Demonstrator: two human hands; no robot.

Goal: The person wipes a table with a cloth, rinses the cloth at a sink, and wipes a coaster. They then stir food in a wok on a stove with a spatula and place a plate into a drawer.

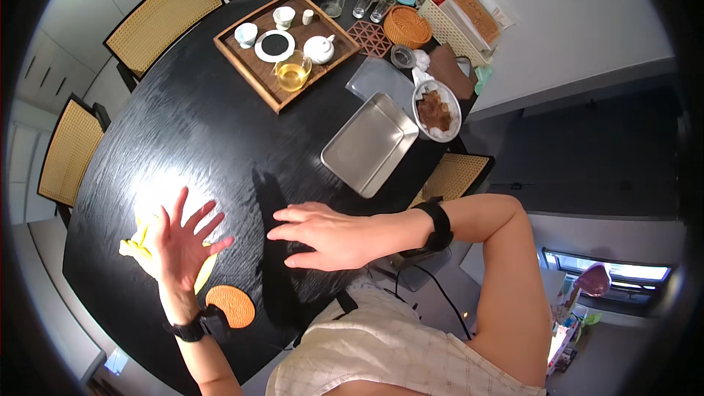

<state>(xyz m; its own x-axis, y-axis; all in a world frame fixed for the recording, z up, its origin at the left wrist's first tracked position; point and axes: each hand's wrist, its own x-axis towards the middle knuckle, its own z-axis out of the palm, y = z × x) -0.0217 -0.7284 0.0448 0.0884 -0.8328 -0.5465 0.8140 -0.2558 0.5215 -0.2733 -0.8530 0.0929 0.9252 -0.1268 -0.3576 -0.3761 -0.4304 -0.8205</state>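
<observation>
My left hand (187, 245) is raised with its palm turned up and fingers spread, holding nothing. Behind it a crumpled yellow cloth (137, 253) lies on the black table (209, 137), partly hidden by the hand. A round woven orange coaster (234, 307) lies beside my left wrist. My right hand (330, 236) hovers palm down over the table with its fingers apart and nothing in them. Beyond that hand sits a bare rectangular metal tray (368, 146). Each wrist wears a black band.
A wooden tray (247, 74) carries a white teapot (319, 49), two cups, a dish of dark contents and a glass pitcher (293, 74) of yellow liquid. A paper-lined bowl (437, 110) stands beside the metal tray. Glasses and baskets crowd the far right edge; cane-backed chairs (165, 16) surround the table.
</observation>
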